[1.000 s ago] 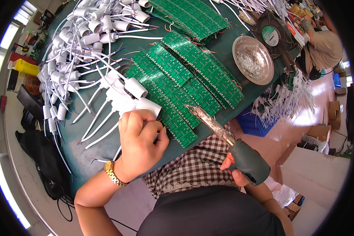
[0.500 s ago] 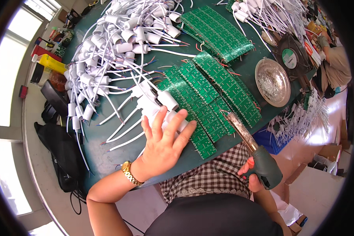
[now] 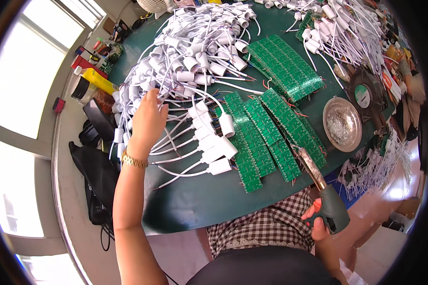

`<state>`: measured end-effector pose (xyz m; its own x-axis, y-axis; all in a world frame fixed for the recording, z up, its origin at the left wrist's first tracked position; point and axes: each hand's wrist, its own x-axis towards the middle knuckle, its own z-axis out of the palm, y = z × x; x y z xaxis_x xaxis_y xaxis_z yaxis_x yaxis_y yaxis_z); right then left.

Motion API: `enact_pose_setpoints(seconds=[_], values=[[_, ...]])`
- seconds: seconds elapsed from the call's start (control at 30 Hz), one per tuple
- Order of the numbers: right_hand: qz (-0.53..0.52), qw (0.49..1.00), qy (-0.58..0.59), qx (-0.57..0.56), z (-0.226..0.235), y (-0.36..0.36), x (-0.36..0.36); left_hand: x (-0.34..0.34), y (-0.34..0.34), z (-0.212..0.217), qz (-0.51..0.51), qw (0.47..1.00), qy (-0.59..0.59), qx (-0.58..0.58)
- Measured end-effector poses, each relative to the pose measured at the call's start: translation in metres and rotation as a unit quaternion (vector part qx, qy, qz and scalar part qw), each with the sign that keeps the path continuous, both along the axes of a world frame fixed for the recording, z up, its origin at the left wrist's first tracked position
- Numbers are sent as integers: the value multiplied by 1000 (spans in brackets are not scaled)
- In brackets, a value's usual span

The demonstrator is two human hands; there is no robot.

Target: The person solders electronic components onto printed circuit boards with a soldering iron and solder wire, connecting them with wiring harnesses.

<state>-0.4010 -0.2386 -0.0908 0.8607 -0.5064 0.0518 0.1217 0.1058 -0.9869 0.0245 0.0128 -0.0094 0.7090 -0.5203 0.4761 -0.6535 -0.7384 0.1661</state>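
1. Fingers (image 3: 152,99) of the left hand (image 3: 147,122) are held close together at the near left edge of one large pile of white sockets (image 3: 190,61); whether anything is gripped cannot be told.
2. One soldering gun (image 3: 333,210) is held by the right hand (image 3: 319,225), its handle wrapped; its tip is pointed toward the green boards (image 3: 247,152).
3. About six sockets are laid in a row (image 3: 219,166), cables leftward; one more socket (image 3: 227,125) is rested at the row's right side, beside the boards.
4. Two groups of boards can be counted: one far stack (image 3: 285,66) and at least four overlapping near strips.
5. One metal dish (image 3: 348,147) of silvery bits is placed just beside one black fan (image 3: 373,99).
6. One gold-coloured watch (image 3: 134,160) is worn on the left wrist.
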Motion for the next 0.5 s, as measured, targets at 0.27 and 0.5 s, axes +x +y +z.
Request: enact_pose_setpoints(seconds=[0.27, 0.5], values=[[-16, 999, -6, -48, 0, -1, 4, -3, 21, 86, -94, 853, 124, -498], [29, 998, -34, -40, 5, -2, 7, 42, 118, -25, 266, 853, 163, -419]])
